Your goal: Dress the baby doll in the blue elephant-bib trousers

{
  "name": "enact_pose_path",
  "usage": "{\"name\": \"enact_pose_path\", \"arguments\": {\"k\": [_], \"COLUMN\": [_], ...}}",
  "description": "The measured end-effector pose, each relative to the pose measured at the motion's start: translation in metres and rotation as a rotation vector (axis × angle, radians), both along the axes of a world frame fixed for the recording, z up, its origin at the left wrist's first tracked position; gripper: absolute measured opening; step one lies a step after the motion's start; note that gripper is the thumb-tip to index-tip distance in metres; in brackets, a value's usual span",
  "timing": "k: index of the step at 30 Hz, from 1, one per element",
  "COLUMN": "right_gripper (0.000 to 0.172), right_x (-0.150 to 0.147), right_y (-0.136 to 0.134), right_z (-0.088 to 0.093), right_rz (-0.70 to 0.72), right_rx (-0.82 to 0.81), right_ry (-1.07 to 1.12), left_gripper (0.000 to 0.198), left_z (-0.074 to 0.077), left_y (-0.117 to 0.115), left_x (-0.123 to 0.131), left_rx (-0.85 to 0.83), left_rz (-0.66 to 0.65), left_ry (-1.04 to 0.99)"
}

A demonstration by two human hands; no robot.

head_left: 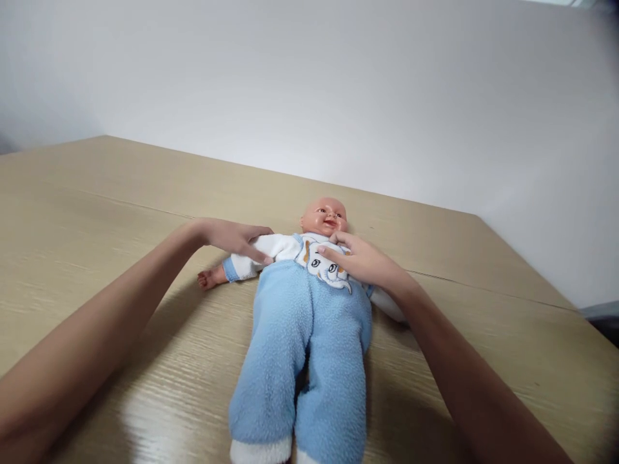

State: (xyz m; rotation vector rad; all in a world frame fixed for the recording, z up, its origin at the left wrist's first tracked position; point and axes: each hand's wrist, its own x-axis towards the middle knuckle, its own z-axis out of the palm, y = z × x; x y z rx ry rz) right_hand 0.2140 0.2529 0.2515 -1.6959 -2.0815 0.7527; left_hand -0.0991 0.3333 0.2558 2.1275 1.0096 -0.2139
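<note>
A baby doll [327,218] lies on its back on the table, head pointing away from me. It wears a white top and light blue fleece overalls [285,335] with an elephant face [329,265] on the chest. My left hand [232,237] grips the doll's white sleeve near the shoulder, thumb on the near side and fingers on the far side. My right hand [365,259] is closed at the upper chest just below the chin, thumb and fingers on the clothing. The doll's bare hand [207,280] sticks out at the left; its other arm is partly hidden under my right wrist.
The pale wooden table [145,174] has thin seams running across it. A plain light wall [309,84] rises behind its far edge. Something dark [604,322] shows beyond the table's right edge.
</note>
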Motion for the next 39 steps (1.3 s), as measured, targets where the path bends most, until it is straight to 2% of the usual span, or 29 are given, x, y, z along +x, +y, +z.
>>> {"name": "enact_pose_path", "arguments": {"k": [3, 6, 13, 18, 21, 25, 27, 30, 34, 36, 39], "right_gripper": [0.033, 0.033, 0.034, 0.036, 0.037, 0.047, 0.052, 0.061, 0.061, 0.056, 0.052], "right_x": [-0.001, 0.000, 0.000, -0.002, 0.012, 0.061, 0.092, 0.130, 0.147, 0.145, 0.139], "right_y": [0.001, 0.001, 0.001, -0.011, -0.027, -0.060, -0.082, -0.112, -0.133, -0.135, -0.134], "right_z": [-0.003, -0.005, -0.007, -0.001, -0.004, -0.026, -0.041, -0.062, -0.080, -0.082, -0.078], "right_rz": [-0.002, -0.002, 0.000, -0.089, -0.124, -0.140, -0.155, -0.151, -0.173, -0.198, -0.237], "right_rx": [0.002, -0.003, 0.031, 0.122, 0.235, 0.412, 0.405, 0.366, 0.322, 0.331, 0.287], "right_ry": [0.012, 0.030, 0.013, -0.091, -0.052, -0.085, -0.111, -0.132, -0.044, 0.010, 0.101], "left_gripper": [0.098, 0.102, 0.103, 0.108, 0.104, 0.081, 0.068, 0.051, 0.039, 0.040, 0.029], "left_z": [0.001, 0.003, 0.011, 0.013, 0.022, 0.045, 0.055, 0.055, 0.032, 0.018, 0.000], "left_y": [0.000, 0.001, -0.001, 0.000, -0.001, -0.017, -0.032, -0.055, -0.069, -0.068, -0.062], "left_x": [-0.006, -0.011, -0.015, -0.016, -0.023, -0.025, -0.012, 0.031, 0.110, 0.145, 0.175], "left_rx": [-0.070, -0.123, -0.021, 0.005, 0.058, 0.278, 0.394, 0.473, 0.664, 0.773, 0.783], "left_rz": [-0.054, -0.039, 0.079, 0.105, 0.146, 0.258, 0.257, 0.114, -0.171, -0.212, -0.222], "left_ry": [0.001, 0.027, 0.214, 0.250, 0.222, -0.014, -0.153, -0.304, -0.402, -0.345, -0.275]}}
